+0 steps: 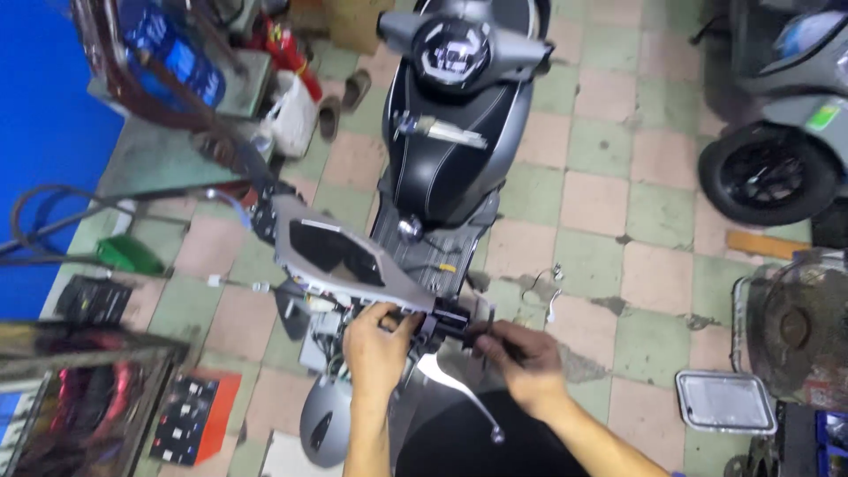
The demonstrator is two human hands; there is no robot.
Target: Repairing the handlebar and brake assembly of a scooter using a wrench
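A grey handlebar cover [331, 252] of a scooter lies across the middle of the head view, with a dark display window in it. My left hand [378, 343] grips the handlebar just below the cover's right end. My right hand [521, 358] is closed around the black handlebar grip [455, 320] at the right end. A silver brake lever [464, 393] hangs under my right hand. Loose wires and connectors [331, 309] show beneath the cover.
A second black scooter [455, 132] stands ahead on the checked tile floor. Another scooter's wheel [767, 172] is at the right, a fan [795, 327] and a small tray [724, 402] lower right. Shelves, bottles and a red extinguisher [287, 44] crowd the left.
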